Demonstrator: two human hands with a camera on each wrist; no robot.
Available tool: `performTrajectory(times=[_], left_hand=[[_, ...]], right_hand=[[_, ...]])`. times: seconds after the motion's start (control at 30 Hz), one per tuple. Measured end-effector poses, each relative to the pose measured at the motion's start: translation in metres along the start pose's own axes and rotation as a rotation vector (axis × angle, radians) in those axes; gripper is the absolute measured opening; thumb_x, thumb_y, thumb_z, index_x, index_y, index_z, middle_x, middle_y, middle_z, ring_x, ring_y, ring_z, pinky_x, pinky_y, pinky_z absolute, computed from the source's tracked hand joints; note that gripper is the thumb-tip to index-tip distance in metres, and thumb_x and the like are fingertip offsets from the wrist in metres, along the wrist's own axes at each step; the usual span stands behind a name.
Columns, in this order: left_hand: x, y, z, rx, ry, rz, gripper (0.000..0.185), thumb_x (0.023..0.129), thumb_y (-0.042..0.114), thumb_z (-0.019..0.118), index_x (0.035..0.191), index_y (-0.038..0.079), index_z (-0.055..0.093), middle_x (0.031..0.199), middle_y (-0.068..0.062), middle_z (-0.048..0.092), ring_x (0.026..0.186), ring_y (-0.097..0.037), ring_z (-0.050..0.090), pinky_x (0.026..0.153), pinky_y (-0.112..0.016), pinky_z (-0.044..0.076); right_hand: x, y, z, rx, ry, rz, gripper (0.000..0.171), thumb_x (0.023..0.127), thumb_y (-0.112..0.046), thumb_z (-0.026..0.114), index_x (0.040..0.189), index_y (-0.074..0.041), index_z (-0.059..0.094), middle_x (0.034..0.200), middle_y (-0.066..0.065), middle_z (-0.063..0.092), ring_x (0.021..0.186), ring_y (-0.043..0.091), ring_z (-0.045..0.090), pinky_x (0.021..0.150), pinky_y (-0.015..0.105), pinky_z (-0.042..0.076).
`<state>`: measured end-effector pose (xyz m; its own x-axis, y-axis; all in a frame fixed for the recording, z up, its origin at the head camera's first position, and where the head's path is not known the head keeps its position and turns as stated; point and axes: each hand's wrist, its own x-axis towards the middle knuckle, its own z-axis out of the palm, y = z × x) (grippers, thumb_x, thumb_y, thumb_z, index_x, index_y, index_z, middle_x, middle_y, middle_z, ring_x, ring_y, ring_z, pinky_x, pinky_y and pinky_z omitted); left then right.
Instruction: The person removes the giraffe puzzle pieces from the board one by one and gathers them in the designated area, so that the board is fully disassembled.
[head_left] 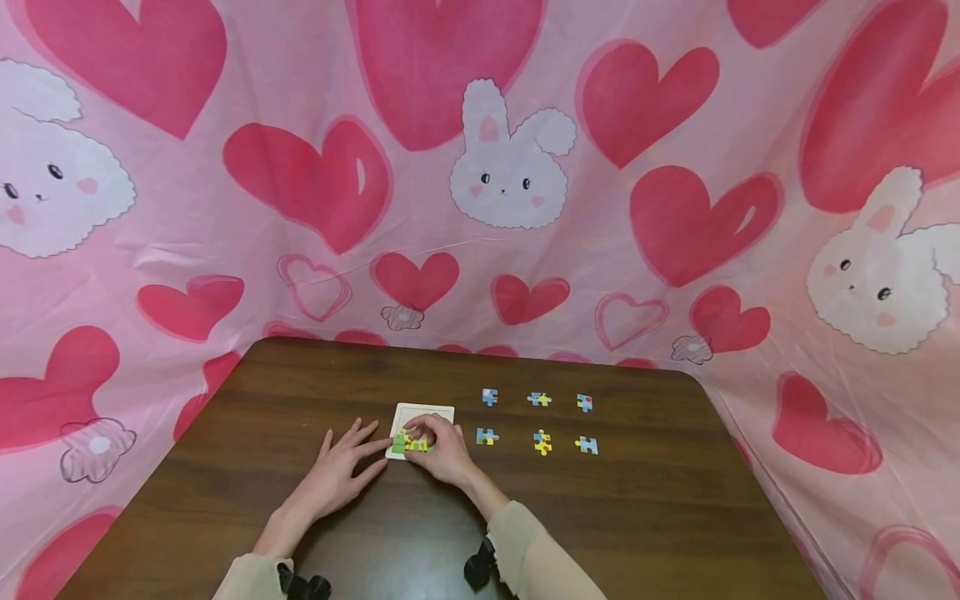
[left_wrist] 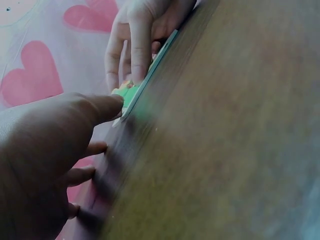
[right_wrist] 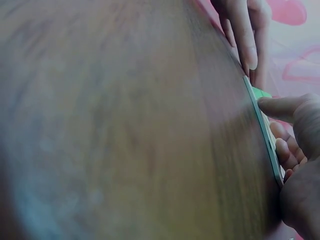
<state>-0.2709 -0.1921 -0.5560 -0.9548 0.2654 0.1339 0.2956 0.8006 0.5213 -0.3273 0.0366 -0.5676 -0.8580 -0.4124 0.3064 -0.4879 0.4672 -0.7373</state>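
A white puzzle tray [head_left: 423,411] lies on the brown table, its near part filled with joined green and yellow puzzle pieces [head_left: 400,442]. My right hand [head_left: 447,454] bends over the tray, thumb and fingertips around a puzzle piece at the joined ones; the fingers mostly hide that piece. To the left, my left hand [head_left: 336,472] is spread on the table, with its index fingertip at the tray's left edge. In the left wrist view, that index finger [left_wrist: 107,106] meets the green piece [left_wrist: 127,94]. From the right wrist, the thumb [right_wrist: 280,106] shows at the tray's rim.
Right of the tray, several loose puzzle pieces lie in two rows, among them a blue-and-white one [head_left: 490,397] and a yellow one [head_left: 542,442]. A pink curtain [head_left: 420,350] with hearts and rabbits hangs around the table [head_left: 637,517].
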Motion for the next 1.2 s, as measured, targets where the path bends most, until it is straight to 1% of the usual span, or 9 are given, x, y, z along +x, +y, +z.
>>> performTrajectory(times=[0.1, 0.27, 0.43, 0.57, 0.67, 0.8, 0.93, 1.03, 1.2], left_hand=[[-0.001, 0.001, 0.000, 0.012, -0.007, 0.005, 0.043, 0.106, 0.035, 0.074, 0.146, 0.017, 0.073, 0.167, -0.023, 0.053, 0.164, -0.053, 0.034, 0.123, -0.089, 0.012], [0.000, 0.004, -0.001, 0.030, -0.012, 0.006, 0.044, 0.105, 0.034, 0.074, 0.145, 0.014, 0.074, 0.166, -0.025, 0.054, 0.162, -0.055, 0.035, 0.122, -0.091, 0.013], [0.001, 0.007, -0.001, 0.047, -0.025, -0.003, 0.046, 0.105, 0.035, 0.074, 0.146, 0.013, 0.073, 0.167, -0.025, 0.053, 0.162, -0.055, 0.035, 0.121, -0.092, 0.013], [0.001, 0.009, -0.001, 0.063, -0.030, -0.005, 0.047, 0.105, 0.036, 0.074, 0.146, 0.013, 0.073, 0.167, -0.025, 0.053, 0.162, -0.055, 0.036, 0.121, -0.091, 0.015], [0.000, 0.010, -0.001, 0.070, -0.033, -0.009, 0.047, 0.105, 0.036, 0.074, 0.147, 0.014, 0.072, 0.167, -0.025, 0.053, 0.162, -0.055, 0.036, 0.121, -0.091, 0.015], [0.000, 0.011, -0.001, 0.077, -0.034, -0.013, 0.047, 0.105, 0.036, 0.074, 0.146, 0.014, 0.073, 0.167, -0.025, 0.053, 0.162, -0.055, 0.036, 0.121, -0.091, 0.016], [0.000, 0.011, 0.000, 0.089, -0.033, -0.010, 0.047, 0.105, 0.036, 0.074, 0.146, 0.014, 0.073, 0.167, -0.024, 0.053, 0.162, -0.054, 0.037, 0.121, -0.091, 0.017], [0.001, 0.012, 0.000, 0.095, -0.032, -0.010, 0.047, 0.105, 0.035, 0.075, 0.146, 0.014, 0.073, 0.167, -0.025, 0.053, 0.162, -0.054, 0.037, 0.121, -0.091, 0.017], [0.002, 0.011, 0.001, 0.095, -0.033, -0.008, 0.047, 0.105, 0.036, 0.075, 0.147, 0.016, 0.072, 0.167, -0.025, 0.052, 0.162, -0.055, 0.037, 0.121, -0.091, 0.017]], right_hand=[[-0.001, -0.001, 0.000, -0.002, 0.006, 0.003, 0.035, 0.086, -0.011, 0.093, 0.117, -0.013, 0.078, 0.097, 0.005, 0.077, 0.078, 0.012, 0.057, 0.083, 0.023, 0.030], [-0.002, -0.004, 0.000, 0.022, 0.008, 0.042, 0.033, 0.087, -0.011, 0.093, 0.118, -0.013, 0.080, 0.096, 0.005, 0.078, 0.077, 0.008, 0.053, 0.085, 0.024, 0.029], [-0.002, -0.004, 0.000, 0.011, 0.018, 0.050, 0.033, 0.087, -0.011, 0.093, 0.118, -0.012, 0.082, 0.096, 0.005, 0.079, 0.078, 0.004, 0.052, 0.084, 0.023, 0.029], [-0.002, -0.004, 0.001, -0.005, 0.020, 0.048, 0.034, 0.088, -0.011, 0.092, 0.121, -0.012, 0.083, 0.099, 0.005, 0.081, 0.080, 0.006, 0.054, 0.083, 0.022, 0.029], [-0.003, -0.005, 0.001, -0.016, 0.019, 0.039, 0.035, 0.088, -0.012, 0.092, 0.122, -0.012, 0.083, 0.103, 0.005, 0.082, 0.082, 0.010, 0.058, 0.084, 0.021, 0.030], [-0.004, -0.004, 0.002, -0.043, 0.022, 0.007, 0.037, 0.088, -0.013, 0.092, 0.124, -0.012, 0.084, 0.107, 0.005, 0.083, 0.085, 0.014, 0.062, 0.084, 0.021, 0.031], [-0.004, -0.002, 0.003, -0.079, 0.026, -0.023, 0.040, 0.088, -0.015, 0.092, 0.127, -0.012, 0.083, 0.111, 0.005, 0.082, 0.086, 0.014, 0.062, 0.084, 0.022, 0.031], [-0.003, -0.002, 0.003, -0.093, 0.027, -0.025, 0.041, 0.088, -0.016, 0.093, 0.128, -0.012, 0.083, 0.112, 0.005, 0.082, 0.086, 0.012, 0.061, 0.084, 0.021, 0.031], [-0.003, -0.002, 0.003, -0.088, 0.036, -0.017, 0.041, 0.087, -0.015, 0.094, 0.126, -0.012, 0.084, 0.108, 0.005, 0.082, 0.086, 0.012, 0.061, 0.084, 0.021, 0.032]])
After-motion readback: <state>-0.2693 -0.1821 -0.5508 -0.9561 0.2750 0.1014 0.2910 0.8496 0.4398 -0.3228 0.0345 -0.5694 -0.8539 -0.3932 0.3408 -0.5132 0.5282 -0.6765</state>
